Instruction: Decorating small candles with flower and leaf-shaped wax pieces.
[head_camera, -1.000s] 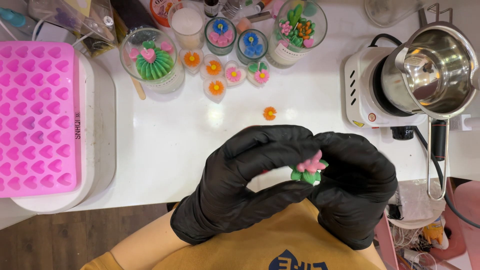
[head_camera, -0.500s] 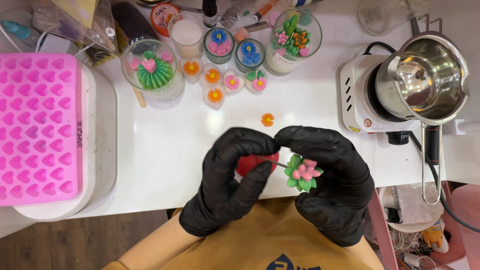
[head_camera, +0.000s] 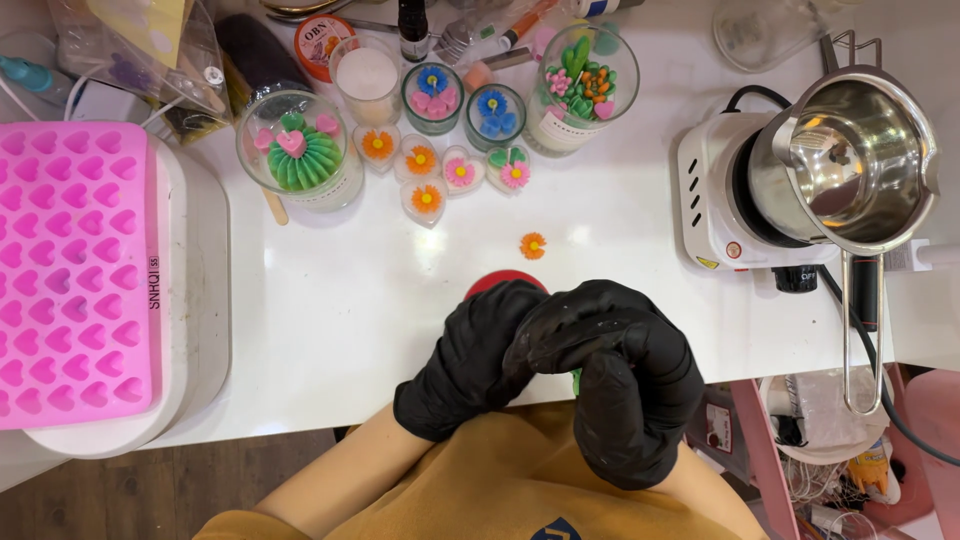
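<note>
Black-gloved left hand (head_camera: 470, 360) and right hand (head_camera: 620, 385) close together over a red mould (head_camera: 492, 284) and a barely visible green piece (head_camera: 577, 380) at the counter's (head_camera: 340, 300) near edge; easing it free needs gentle fingers.

White table (head_camera: 330, 300) w/ pink mold (head_camera: 70, 270), candle jars (head_camera: 300, 150), hotplate (head_camera: 720, 200).

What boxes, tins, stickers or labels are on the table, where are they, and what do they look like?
Round tin lid: back edge, left of centre, orange-red with a pale printed middle.
Clear plastic bag: back left corner, crinkly, yellow card inside.
Label on glass jar: back centre, pale band around the jar holding green and pink shapes.
Small round sticker: front of the white hotplate, right side, red and white.
No screens show.
</note>
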